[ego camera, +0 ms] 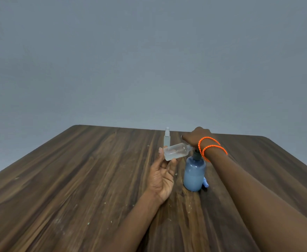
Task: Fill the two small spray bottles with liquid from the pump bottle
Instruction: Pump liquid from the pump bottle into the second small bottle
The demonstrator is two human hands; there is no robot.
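My left hand [162, 176] holds a small clear bottle [177, 151] tilted almost on its side, its open neck pointing right under the pump's spout. A little liquid lies in it. My right hand [195, 137] presses down on the pump head of the blue pump bottle [194, 174], which stands on the wooden table [76, 179]. The pump head itself is hidden by the hand. A second small spray bottle [167, 138], capped and upright, stands behind the tilted one.
A small light-blue object [205, 183] lies on the table just right of the pump bottle's base. Orange bead bracelets [211, 148] circle my right wrist. The table's far edge runs just behind the bottles, before a grey wall.
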